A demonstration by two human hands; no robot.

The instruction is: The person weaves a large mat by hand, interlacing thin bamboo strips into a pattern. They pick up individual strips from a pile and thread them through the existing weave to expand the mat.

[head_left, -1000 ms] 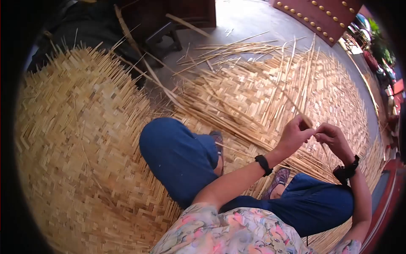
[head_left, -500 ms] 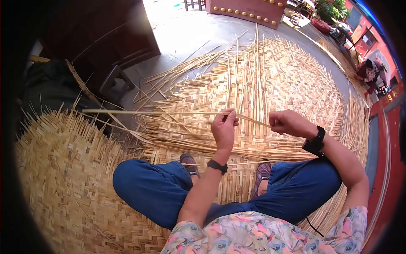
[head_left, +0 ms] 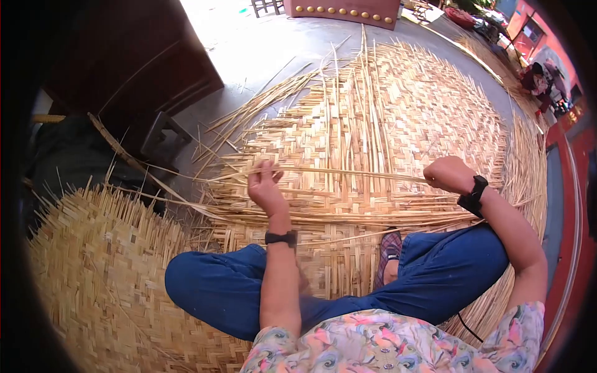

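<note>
A long, thin split-reed strip (head_left: 354,172) stretches nearly level above the woven mat (head_left: 435,118) in the middle of the head view. My right hand (head_left: 451,174) is closed in a fist on its right end. Around the strip further left, the fingers of my left hand (head_left: 266,188) are loosely pinched. Beneath both hands, loose strips (head_left: 348,219) lie across the mat's near part, and several upright ones (head_left: 367,112) run away from me over its weave. Part of the strip's left end blends into the strips behind it.
Another woven mat (head_left: 124,273) spreads at lower left, its edge bristling with strip ends. A small dark stool (head_left: 165,135) stands by a dark wooden cabinet (head_left: 143,68). Bundled strips (head_left: 525,161) lie along the right side. A person (head_left: 540,84) sits at far right.
My left hand has slid leftward along the strip, and my right hand has shifted a little right. More of the strip now shows between them. The view has tilted slightly.
</note>
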